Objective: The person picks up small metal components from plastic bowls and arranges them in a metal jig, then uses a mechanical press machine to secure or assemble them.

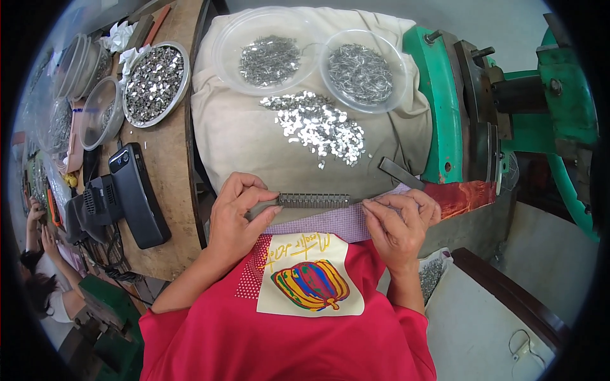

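Note:
My left hand (236, 213) pinches the left end of a long grey metal strip (314, 200) lined with small upright pieces. My right hand (399, 222) has its fingers curled together at the strip's right end, touching it. The strip lies across a beige cloth (254, 140) in front of my chest. Beyond it on the cloth sits a loose heap of small shiny metal pieces (318, 124). Two clear plastic bowls (267, 47) (363, 68) farther back hold thin grey metal bits.
A green machine (470, 101) stands at the right. On the wooden bench (162, 165) to the left are a metal dish of shiny pieces (154, 82), stacked bowls (86, 70) and a black phone (136, 193). Another person (44, 267) sits at far left.

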Demonstrator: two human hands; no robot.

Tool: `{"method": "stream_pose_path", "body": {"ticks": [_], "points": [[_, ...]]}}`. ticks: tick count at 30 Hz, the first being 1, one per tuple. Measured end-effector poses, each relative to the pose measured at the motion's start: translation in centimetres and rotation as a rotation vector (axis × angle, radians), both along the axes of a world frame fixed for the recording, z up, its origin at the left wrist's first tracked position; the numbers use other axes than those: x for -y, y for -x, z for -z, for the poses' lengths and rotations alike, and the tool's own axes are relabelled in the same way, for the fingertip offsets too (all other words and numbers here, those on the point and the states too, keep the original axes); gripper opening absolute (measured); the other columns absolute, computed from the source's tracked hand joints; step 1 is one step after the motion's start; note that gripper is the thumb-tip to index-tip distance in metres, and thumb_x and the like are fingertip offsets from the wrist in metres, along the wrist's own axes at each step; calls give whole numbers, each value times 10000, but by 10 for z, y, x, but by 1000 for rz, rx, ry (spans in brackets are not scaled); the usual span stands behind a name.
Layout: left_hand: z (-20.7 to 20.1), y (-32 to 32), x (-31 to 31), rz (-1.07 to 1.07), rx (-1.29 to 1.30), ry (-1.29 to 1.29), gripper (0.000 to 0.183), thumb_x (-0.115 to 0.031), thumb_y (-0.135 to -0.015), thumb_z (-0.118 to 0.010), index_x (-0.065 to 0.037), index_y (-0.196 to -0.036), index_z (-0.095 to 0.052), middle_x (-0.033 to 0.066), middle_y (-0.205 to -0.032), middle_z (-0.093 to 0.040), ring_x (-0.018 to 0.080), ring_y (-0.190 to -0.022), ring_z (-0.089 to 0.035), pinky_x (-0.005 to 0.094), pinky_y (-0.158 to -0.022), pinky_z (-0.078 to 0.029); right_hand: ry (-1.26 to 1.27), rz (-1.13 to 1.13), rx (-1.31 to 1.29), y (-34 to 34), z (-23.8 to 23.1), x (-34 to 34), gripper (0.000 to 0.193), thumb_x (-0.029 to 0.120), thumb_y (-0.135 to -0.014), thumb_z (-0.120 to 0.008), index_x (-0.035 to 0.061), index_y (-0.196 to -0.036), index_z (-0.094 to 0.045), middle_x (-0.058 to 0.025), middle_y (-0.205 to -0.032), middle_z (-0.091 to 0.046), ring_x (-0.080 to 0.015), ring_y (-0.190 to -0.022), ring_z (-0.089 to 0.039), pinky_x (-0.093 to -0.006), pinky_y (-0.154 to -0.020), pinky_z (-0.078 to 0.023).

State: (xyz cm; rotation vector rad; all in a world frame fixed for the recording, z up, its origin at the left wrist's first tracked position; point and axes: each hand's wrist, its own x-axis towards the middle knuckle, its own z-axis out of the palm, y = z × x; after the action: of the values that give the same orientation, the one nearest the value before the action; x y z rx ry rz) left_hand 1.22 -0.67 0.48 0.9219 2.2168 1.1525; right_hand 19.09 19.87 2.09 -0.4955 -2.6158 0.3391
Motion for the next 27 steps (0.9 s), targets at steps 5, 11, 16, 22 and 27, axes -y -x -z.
{"method": "stream_pose_path", "body": {"ticks": [5,11,16,22,27], "points": [[1,1,0,6,12,-19,218,-36,-744,-779,-19,-952,-714,105,-1000,-574,244,-920,-612,332,-786,-494,-2,11,-48,-6,11,7,280,145,-634,-824,224,-898,-776,87,-903,-635,-164,-926,-537,-348,-856,-293],[5,-1,1,44,-53,-47,206,-33,-737,-781,-23,-930,-708,106,-1010,-582,251,-917,-596,334,-779,-488,-46,-30,-65,-3,26,14,325,151,-636,-817,243,-945,-778,99,-906,-631,-155,-919,-532,-357,-843,-291],[6,-1,2,57,-119,-80,200,-32,-727,-787,-28,-908,-702,99,-996,-590,247,-894,-582,345,-747,-485,-63,-51,-56,-3,26,13,341,156,-628,-817,258,-952,-778,104,-906,-629,-152,-925,-530,-361,-845,-285],[8,-5,3,44,-125,-102,198,-33,-722,-783,-33,-902,-700,95,-984,-594,249,-867,-582,344,-702,-496,-77,-62,-127,-8,29,15,346,136,-589,-828,233,-919,-790,74,-861,-627,-162,-891,-524,-363,-836,-282],[10,-3,3,74,-180,-111,181,-48,-739,-767,-40,-907,-699,96,-985,-597,249,-852,-584,347,-699,-501,-133,-92,-112,-7,29,18,372,151,-576,-832,276,-925,-792,86,-889,-621,-156,-882,-509,-375,-825,-274]]}}
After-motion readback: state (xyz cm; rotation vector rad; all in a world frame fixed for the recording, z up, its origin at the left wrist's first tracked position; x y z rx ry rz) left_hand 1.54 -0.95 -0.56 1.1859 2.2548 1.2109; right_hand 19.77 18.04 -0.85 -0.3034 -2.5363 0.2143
